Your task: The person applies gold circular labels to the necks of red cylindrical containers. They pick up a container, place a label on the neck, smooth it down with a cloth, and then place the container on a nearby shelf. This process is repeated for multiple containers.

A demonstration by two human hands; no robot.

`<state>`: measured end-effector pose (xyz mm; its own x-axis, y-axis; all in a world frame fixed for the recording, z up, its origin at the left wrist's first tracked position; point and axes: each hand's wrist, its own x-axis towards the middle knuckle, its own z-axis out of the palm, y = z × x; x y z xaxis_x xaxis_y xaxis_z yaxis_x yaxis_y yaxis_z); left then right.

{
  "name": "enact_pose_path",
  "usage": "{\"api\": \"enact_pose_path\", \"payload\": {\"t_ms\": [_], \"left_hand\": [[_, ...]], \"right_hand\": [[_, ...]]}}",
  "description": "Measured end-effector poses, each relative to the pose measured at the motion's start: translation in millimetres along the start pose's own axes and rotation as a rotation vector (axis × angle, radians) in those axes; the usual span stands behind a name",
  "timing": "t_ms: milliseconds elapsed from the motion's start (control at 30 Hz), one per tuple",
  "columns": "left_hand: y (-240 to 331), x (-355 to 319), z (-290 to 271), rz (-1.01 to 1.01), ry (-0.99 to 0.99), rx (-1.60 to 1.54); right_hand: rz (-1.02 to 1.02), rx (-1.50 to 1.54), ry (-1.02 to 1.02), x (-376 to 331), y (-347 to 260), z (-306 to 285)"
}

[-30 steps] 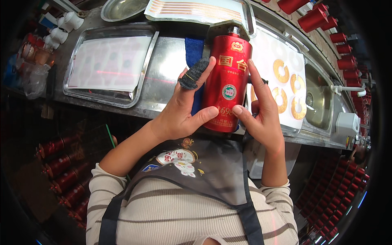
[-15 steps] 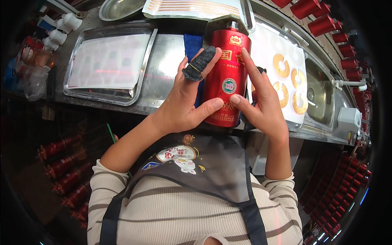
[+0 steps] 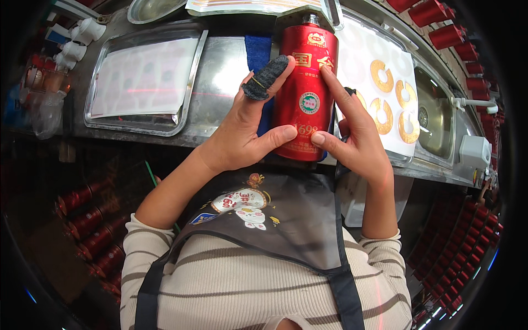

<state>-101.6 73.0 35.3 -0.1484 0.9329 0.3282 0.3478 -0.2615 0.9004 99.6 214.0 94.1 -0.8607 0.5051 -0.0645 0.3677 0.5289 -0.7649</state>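
A glossy red bottle [image 3: 297, 77] with gold lettering and a round green-and-white sticker lies on its back, its bare neck pointing away from me. My left hand [image 3: 242, 124] is at its left side, the thumb pressed on the lower front. A dark knitted cover sleeves one finger of that hand, which rests along the upper left edge. On the right side, my right hand [image 3: 355, 132] clasps the bottle with its thumb low on the front and a finger lying along the upper edge. Other fingers of both hands are partly hidden. Beneath the bottle is a blue cloth [image 3: 257, 63].
Left of the bottle stands a metal tray [image 3: 190, 82] with white sheets. To the right lies a white sheet [image 3: 352, 60] bearing gold C-shaped labels, beside a metal sink [image 3: 432, 118]. A metal bowl [image 3: 148, 11] stands far left. Red bottles [image 3: 451, 258] line the lower right.
The view has shifted slightly, so the counter and bottle sit a little higher. Both hands keep nearly the same hold, with the thumbs still on the bottle's lower front.
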Motion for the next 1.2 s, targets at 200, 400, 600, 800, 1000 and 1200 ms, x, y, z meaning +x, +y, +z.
{"api": "enact_pose_path", "payload": {"t_ms": [200, 400, 600, 800, 1000, 1200], "left_hand": [[2.7, 0.6, -0.7, 0.008, -0.009, 0.037], [0.4, 1.3, 3.3, 0.033, 0.043, -0.051], [0.1, 0.3, -4.0, 0.027, -0.008, 0.045], [2.1, -5.0, -3.5, -0.04, 0.051, -0.057], [10.0, -11.9, 7.2, -0.096, -0.015, -0.11], [7.1, -11.8, 9.5, -0.119, 0.01, -0.077]], "right_hand": [[0.051, 0.06, -0.038, 1.8, 0.9, -2.0], [0.029, 0.068, -0.039, 2.9, 2.1, -1.6], [0.012, 0.082, -0.044, 5.5, 1.6, -0.8], [0.219, 0.526, 0.346, 4.0, 21.0, 6.3], [0.444, 1.186, 0.486, 6.3, 57.1, -24.6], [0.135, 0.67, 0.53, 1.9, -14.6, 0.5]]}}
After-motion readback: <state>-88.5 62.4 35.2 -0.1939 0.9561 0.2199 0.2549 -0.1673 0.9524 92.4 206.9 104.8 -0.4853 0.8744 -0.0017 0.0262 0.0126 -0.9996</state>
